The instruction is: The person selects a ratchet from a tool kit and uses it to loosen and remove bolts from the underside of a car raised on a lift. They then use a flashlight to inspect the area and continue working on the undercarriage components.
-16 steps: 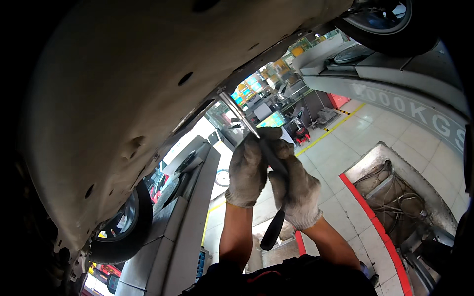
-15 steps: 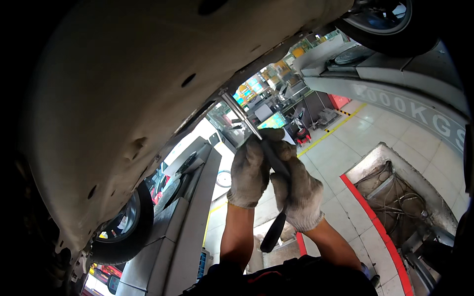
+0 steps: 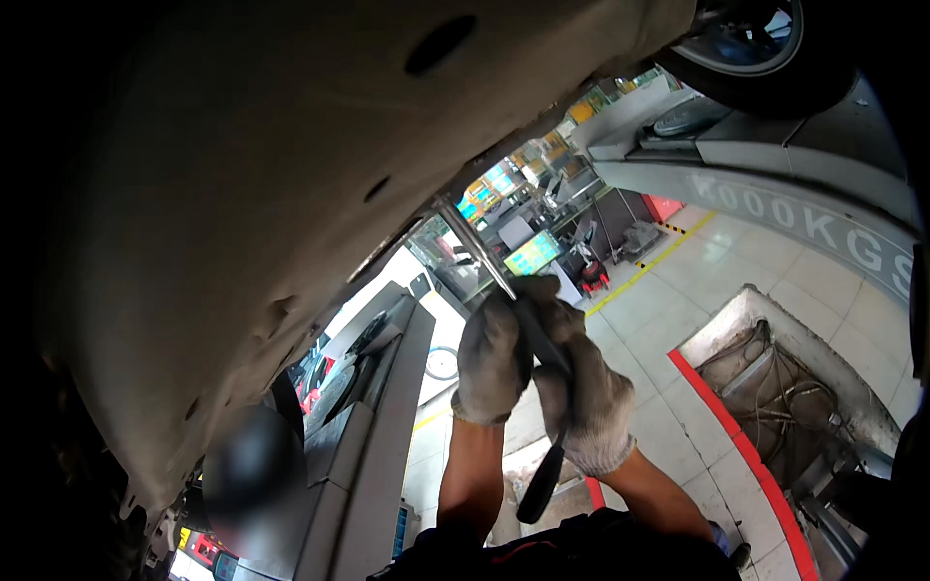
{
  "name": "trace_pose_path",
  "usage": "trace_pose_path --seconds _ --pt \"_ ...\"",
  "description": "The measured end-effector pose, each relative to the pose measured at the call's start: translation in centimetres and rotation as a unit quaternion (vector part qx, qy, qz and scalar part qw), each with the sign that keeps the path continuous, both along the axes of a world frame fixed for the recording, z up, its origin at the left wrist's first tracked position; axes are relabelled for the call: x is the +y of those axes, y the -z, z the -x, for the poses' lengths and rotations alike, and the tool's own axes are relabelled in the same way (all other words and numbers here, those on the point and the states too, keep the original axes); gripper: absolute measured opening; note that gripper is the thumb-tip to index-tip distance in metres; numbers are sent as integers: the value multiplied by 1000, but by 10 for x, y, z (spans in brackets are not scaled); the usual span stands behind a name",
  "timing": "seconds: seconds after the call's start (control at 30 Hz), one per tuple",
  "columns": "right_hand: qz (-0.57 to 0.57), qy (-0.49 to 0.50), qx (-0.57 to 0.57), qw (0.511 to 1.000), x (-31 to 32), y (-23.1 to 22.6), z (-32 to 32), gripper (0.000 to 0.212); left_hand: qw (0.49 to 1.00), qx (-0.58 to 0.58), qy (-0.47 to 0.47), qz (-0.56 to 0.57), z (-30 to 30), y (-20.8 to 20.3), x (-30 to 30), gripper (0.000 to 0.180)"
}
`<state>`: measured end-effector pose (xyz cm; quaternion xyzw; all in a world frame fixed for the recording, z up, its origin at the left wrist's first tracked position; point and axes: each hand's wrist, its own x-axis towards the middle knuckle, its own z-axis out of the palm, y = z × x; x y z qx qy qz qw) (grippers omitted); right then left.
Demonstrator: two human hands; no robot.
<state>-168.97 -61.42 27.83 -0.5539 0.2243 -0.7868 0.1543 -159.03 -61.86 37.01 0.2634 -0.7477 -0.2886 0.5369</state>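
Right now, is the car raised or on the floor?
Raised: the car's underside and wheel sit above both gloved hands.

Pale tiled floor [image 3: 823,290] with yellow line [image 3: 651,263]; red-edged floor pit [image 3: 775,387]; grey lift ramps [image 3: 373,445]; possibly shelving [image 3: 504,179] beyond, daylit.

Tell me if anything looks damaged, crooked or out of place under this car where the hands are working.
Nothing stands out. Both gloved hands, left hand and right hand, grip one long ratchet wrench that reaches up to the edge of the tan underbody panel. The panel looks dusty and stained, but no tear, hanging part or spill shows.
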Motion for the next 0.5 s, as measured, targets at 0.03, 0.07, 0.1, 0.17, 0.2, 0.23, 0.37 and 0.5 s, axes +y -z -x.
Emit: trace_pose_path --seconds 0.03,0.07,0.1,0.17,0.2,0.23,0.37,0.5 --pt "-4 5 3 1000 1 -3 0 39 1000 5 -1 4 0 -1 1 70" --pt "5 23 -3 1000 -4 0 -2 37 999 44 29 -12 -1 4 -7 69" --pt "11 21 -20 1000 -4 -1 -4 36 999 39 19 -13 -1 3 -5 68" --pt "21 14 -54 998 -4 -2 -7 35 999 30 -2 -14 1 2 -1 68" --pt "-1 -85 -31 996 -3 0 -3 38 997 63 32 5 -4 8 -7 68" --pt "-56 -336 -52 939 -9 2 6 45 999 43 -1 1 -1 5 -8 68" --pt "-121 -745 -123 644 -38 7 26 64 998 11 -58 -20 12 -2 3 71" --pt "-80 -596 -74 795 -31 15 19 56 996 62 43 -45 -3 10 -2 67"
